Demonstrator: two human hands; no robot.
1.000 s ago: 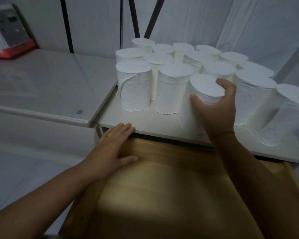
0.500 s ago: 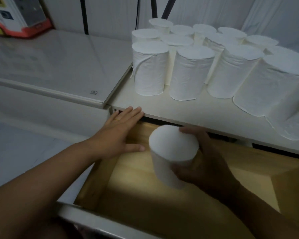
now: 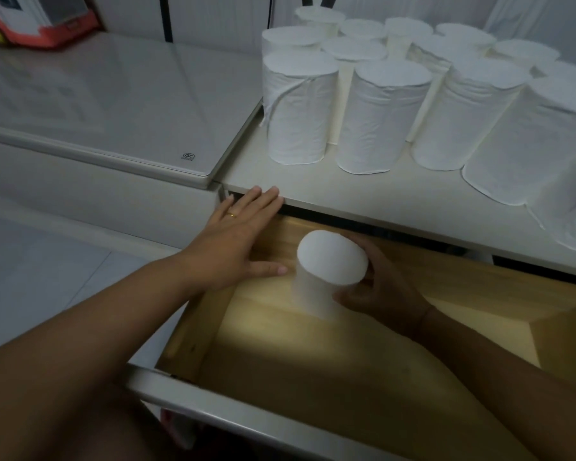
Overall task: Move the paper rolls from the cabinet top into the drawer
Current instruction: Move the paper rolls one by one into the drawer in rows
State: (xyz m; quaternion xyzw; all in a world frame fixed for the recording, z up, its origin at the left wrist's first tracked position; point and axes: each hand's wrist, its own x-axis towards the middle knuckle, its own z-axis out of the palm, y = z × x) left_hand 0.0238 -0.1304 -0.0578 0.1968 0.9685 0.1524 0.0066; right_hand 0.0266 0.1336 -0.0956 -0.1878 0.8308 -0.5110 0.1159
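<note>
One paper roll (image 3: 330,261) is gripped in your right hand (image 3: 383,287), fingers curled round its side, low inside the open wooden drawer (image 3: 313,361). Your left hand (image 3: 233,247) lies flat, fingers straight, on the drawer's rear left corner. Beyond both hands, the other rolls (image 3: 296,108) stand on the cabinet top (image 3: 379,194). Left of your left hand, a white panel (image 3: 113,94) carries a CCC mark (image 3: 188,156).

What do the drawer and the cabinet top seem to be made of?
The drawer looks like pale wood with a matt finish: tan boards with faint grain lines. The cabinet top looks like smooth off-white laminate or painted board: even colour, no grain.
</note>
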